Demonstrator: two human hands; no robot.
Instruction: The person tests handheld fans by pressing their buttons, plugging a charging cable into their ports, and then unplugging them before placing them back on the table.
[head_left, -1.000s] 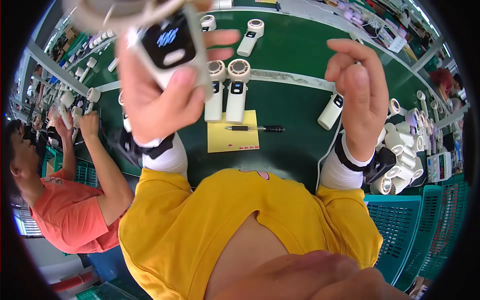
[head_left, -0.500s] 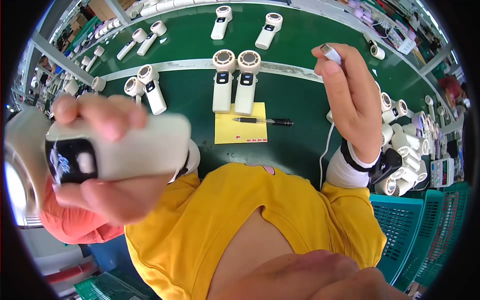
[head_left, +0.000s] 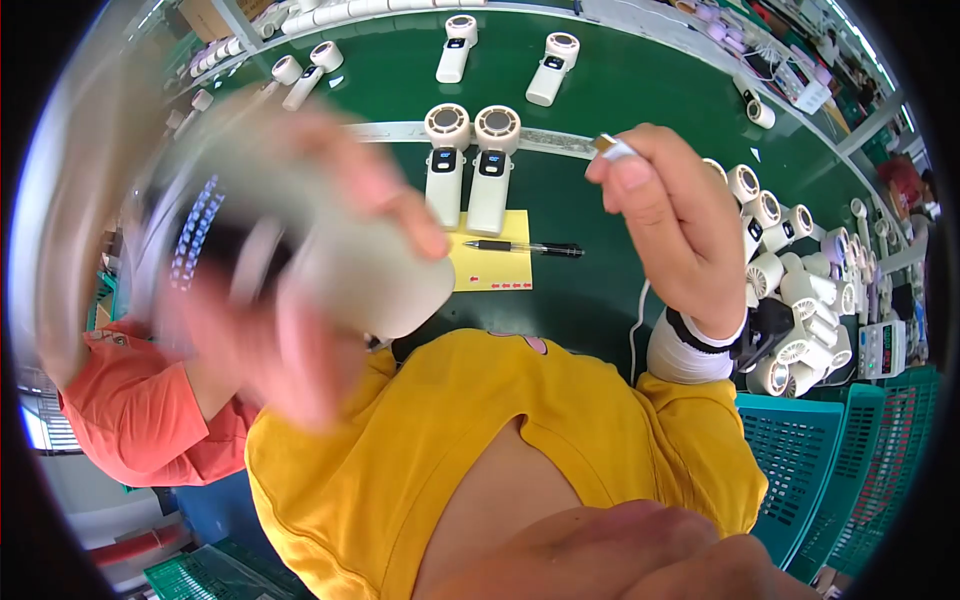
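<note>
My left hand (head_left: 290,330) is raised close to the camera and blurred. It grips a white handheld fan (head_left: 300,240) with a dark display panel. My right hand (head_left: 670,225) is lifted over the green table (head_left: 620,90), pinching a small metal plug (head_left: 612,148) between thumb and fingers; a thin white cable (head_left: 634,330) runs down behind the wrist. Two white handheld fans (head_left: 470,165) lie side by side on the table, above a yellow paper sheet (head_left: 495,265) with a black pen (head_left: 525,248) on it.
A pile of white fans (head_left: 790,290) lies at the table's right edge. More fans (head_left: 505,55) lie farther back. A person in an orange shirt (head_left: 140,420) sits to my left. Teal plastic crates (head_left: 840,470) stand at the lower right.
My left hand has swung the fan upward and nearer the camera, blurring it. My right hand has shifted a little toward the centre and still pinches the plug.
</note>
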